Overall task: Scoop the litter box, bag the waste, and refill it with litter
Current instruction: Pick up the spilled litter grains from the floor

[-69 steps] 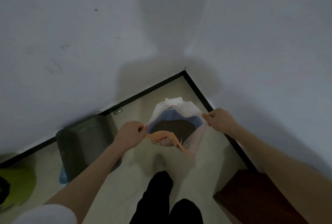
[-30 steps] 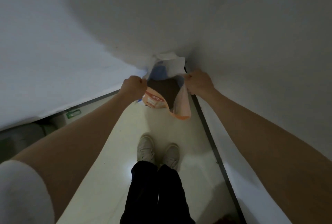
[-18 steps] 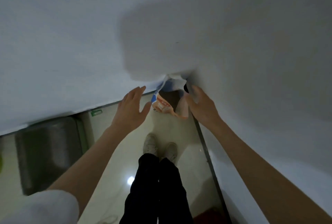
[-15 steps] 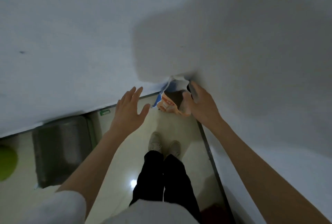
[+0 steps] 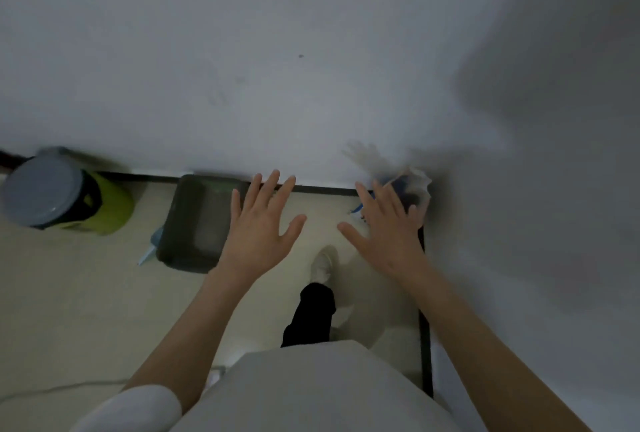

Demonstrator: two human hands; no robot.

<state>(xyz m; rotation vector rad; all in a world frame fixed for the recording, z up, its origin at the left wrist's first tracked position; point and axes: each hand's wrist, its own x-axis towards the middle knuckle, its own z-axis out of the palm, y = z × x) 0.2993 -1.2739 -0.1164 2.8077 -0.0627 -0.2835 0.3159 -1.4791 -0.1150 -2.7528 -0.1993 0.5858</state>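
Observation:
The white plastic waste bag (image 5: 414, 185) sits in the floor corner against the wall, blurred, partly hidden behind my right hand (image 5: 388, 230). That hand is spread flat with straight fingers in front of the bag and holds nothing. My left hand (image 5: 259, 223) is also spread open in the air, empty, just right of the dark grey litter box (image 5: 194, 223), which stands on the floor against the wall. A light blue scoop (image 5: 150, 248) pokes out at the box's left side.
A yellow-green tub with a grey lid (image 5: 59, 199) stands at the far left by the wall. A black baseboard (image 5: 424, 345) runs along both walls. My legs and one white shoe (image 5: 322, 261) are below the hands. A thin cable (image 5: 52, 388) lies at lower left.
Both hands let go of the bag, which now rests in the corner, and spread open. The view swung left, bringing the litter box and the tub into sight.

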